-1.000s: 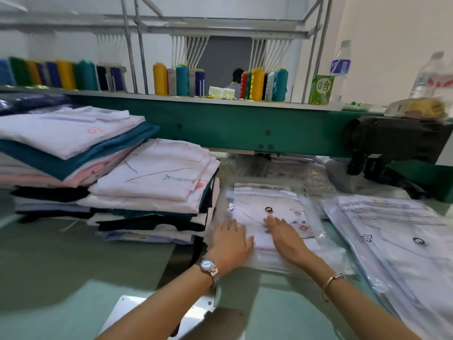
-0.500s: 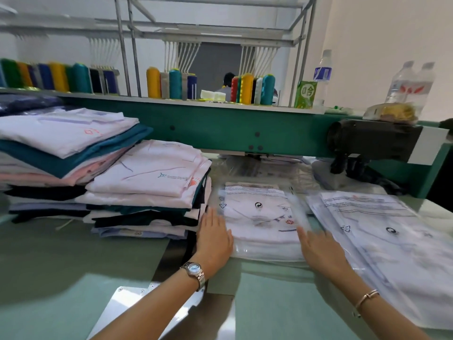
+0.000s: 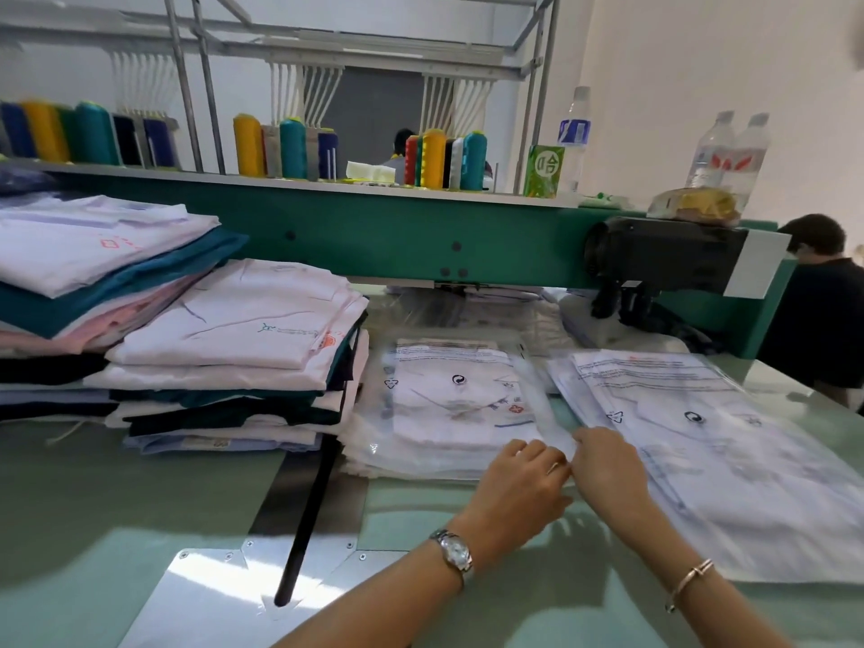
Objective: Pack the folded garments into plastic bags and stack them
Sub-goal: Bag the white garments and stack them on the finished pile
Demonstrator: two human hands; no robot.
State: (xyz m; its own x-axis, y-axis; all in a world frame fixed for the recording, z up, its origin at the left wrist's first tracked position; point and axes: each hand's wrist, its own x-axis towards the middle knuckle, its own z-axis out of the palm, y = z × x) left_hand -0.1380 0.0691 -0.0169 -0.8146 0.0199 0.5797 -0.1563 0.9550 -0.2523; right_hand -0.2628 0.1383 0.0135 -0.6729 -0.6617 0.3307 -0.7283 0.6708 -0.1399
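A bagged white garment (image 3: 449, 404) lies on top of a low pile of bagged garments in the middle of the green table (image 3: 117, 498). My left hand (image 3: 519, 484) and my right hand (image 3: 608, 465) meet at its near right corner, and both pinch the clear plastic edge there. To the right lies a spread pile of plastic bags (image 3: 701, 427) with printed text. Left of the bagged pile stands a stack of folded garments (image 3: 234, 348), white on top, with a taller stack (image 3: 89, 273) behind it.
A green machine beam (image 3: 421, 240) crosses the back, with thread cones (image 3: 290, 147) and water bottles (image 3: 724, 152) on its shelf. A black motor housing (image 3: 664, 254) hangs at right. A metal plate with a black slot (image 3: 304, 521) sits near me. Another person (image 3: 823, 311) stands at far right.
Both hands left the flat top and sides of the bagged garment and came together at its near right corner, where they now pinch the plastic edge. The view shifted left.
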